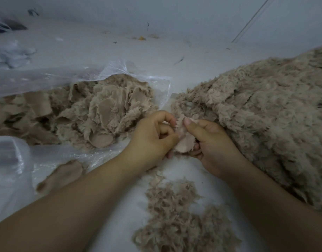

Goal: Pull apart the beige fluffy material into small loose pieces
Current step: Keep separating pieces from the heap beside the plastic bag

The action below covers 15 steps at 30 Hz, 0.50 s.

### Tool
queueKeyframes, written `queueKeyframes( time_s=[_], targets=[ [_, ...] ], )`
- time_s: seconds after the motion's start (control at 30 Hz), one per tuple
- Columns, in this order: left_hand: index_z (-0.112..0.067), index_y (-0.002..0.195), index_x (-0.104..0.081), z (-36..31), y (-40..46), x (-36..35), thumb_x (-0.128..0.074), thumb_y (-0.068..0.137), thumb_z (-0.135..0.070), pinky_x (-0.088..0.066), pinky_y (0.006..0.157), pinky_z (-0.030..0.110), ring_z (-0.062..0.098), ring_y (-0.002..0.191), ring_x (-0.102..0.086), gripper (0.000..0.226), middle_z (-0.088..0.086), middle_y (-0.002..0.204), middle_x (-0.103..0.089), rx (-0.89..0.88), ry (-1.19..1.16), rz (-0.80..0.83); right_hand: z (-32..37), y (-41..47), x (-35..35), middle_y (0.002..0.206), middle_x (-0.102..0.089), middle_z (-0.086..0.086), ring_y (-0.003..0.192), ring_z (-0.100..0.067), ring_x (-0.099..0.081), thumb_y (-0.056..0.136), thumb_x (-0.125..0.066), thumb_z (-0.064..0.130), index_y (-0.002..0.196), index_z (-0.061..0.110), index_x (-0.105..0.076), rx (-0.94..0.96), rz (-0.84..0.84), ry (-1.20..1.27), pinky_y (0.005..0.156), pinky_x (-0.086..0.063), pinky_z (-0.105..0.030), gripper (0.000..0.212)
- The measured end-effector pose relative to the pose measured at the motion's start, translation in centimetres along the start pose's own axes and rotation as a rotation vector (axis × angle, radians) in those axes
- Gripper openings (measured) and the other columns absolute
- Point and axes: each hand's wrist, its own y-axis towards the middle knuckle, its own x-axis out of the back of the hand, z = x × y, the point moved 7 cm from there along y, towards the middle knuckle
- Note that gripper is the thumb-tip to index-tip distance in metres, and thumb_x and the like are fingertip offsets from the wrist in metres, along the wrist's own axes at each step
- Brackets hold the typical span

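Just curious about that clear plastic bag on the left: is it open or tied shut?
Open. The plastic bag gapes at its mouth, and the beige scraps inside spill out toward the hands.

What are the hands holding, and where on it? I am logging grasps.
Both hands, left hand and right hand, pinch one small beige fluffy scrap by its opposite edges.

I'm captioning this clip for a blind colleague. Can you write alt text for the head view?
Two bare hands, left hand and right hand, pinch a small beige fluffy fabric piece between them. A clear plastic bag of beige scraps lies left, a large fluffy beige heap right, and loose shredded tufts below the hands.
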Motion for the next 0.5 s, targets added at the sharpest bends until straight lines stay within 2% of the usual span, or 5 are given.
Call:
queueKeyframes(
  time_s=[0.1,0.23,0.33,0.4,0.5],
  targets=[
    [-0.013,0.086,-0.051,0.2,0.3,0.9,-0.062,0.092,-0.001,-0.039,0.036,0.023,0.020,0.033,-0.050,0.017,0.011,0.049,-0.056,-0.016,-0.069,-0.107,-0.1,0.1,-0.2,0.057,-0.045,-0.003,0.043,-0.007,-0.036,0.077,-0.064,0.051,0.086,0.003,-0.062,-0.021,0.042,-0.049,0.038,-0.030,-0.017,0.050],
    [-0.016,0.085,-0.042,-0.3,0.5,1.7,-0.056,0.094,0.001,-0.038,0.038,0.028,0.021,0.036,-0.043,0.023,0.013,0.048,-0.046,-0.098,-0.055,-0.180,-0.3,0.0,-0.2,0.051,-0.041,-0.001,0.043,-0.008,-0.032,0.088,-0.066,0.023,0.074,0.002,-0.060,-0.009,0.072,-0.157,0.038,-0.027,-0.017,0.026],
    [-0.011,0.086,-0.046,-2.6,0.0,1.6,-0.051,0.091,0.004,-0.037,0.051,0.034,0.024,0.054,-0.041,0.017,0.013,0.062,-0.045,-0.311,0.264,-0.177,-0.6,0.3,0.0,0.052,-0.038,0.001,0.043,-0.008,-0.030,0.096,-0.058,0.013,0.055,0.019,-0.059,-0.027,0.048,-0.081,0.037,-0.025,-0.017,0.041],
    [-0.004,0.088,-0.055,-4.3,-0.7,1.5,-0.051,0.088,0.008,-0.041,0.056,0.029,0.016,0.062,-0.046,0.013,0.003,0.072,-0.050,-0.496,0.549,-0.212,-0.5,0.3,0.0,0.053,-0.037,0.001,0.042,-0.007,-0.031,0.097,-0.055,0.012,0.061,0.014,-0.059,-0.025,0.027,-0.058,0.037,-0.025,-0.016,0.037],
    [0.000,0.101,-0.066,-5.7,-0.8,2.9,-0.053,0.087,0.008,-0.048,0.059,0.037,0.028,0.073,-0.059,0.021,0.007,0.087,-0.063,-0.539,0.856,-0.368,-0.6,0.3,0.2,0.053,-0.037,0.001,0.042,-0.007,-0.032,0.099,-0.050,0.011,0.070,0.007,-0.060,-0.038,-0.019,-0.060,0.037,-0.026,-0.017,0.031]
  ],
)
